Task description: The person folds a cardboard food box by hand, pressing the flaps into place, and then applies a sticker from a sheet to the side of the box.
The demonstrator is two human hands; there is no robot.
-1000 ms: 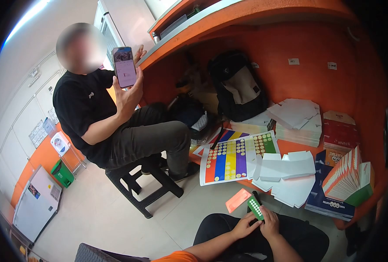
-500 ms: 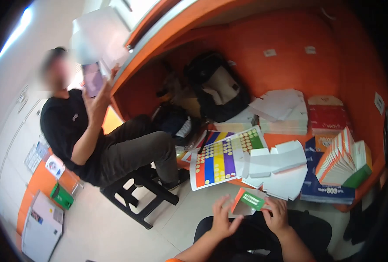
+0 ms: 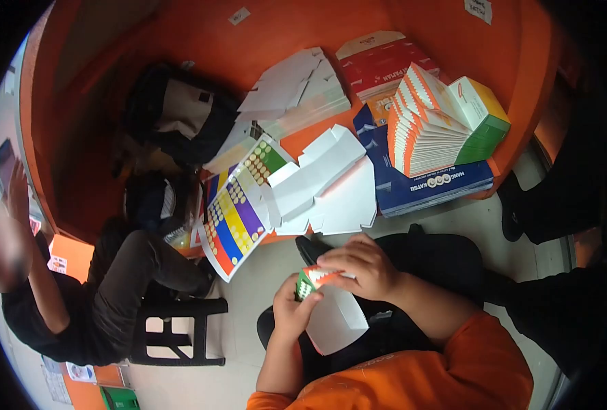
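A small folding carton (image 3: pixel 339 320), white inside with green and orange printed ends, is held over my lap in a partly folded state. My left hand (image 3: pixel 294 309) grips its green end from the left, thumb and fingers closed on it. From the right, my right hand (image 3: pixel 363 268) has its fingers closed on the orange-edged flap at the top. That flap is partly hidden behind the fingers. Beyond my hands lie unfolded white carton blanks (image 3: pixel 338 184) and a colourful printed sheet (image 3: pixel 238 215).
Nested orange-edged cartons (image 3: pixel 430 133) stand on blue flat boxes (image 3: pixel 433 195), beside red flat boxes (image 3: pixel 382 68). A white stack (image 3: pixel 303 96) and a backpack (image 3: pixel 177 113) sit further back. Left, a seated person (image 3: pixel 50 294) holds up a phone; a black stool (image 3: pixel 180 331) is there.
The view has swung right and down. My left hand has gone from spread fingers to gripping the carton. The carton has turned so its white inside shows, and my right hand has moved onto its top.
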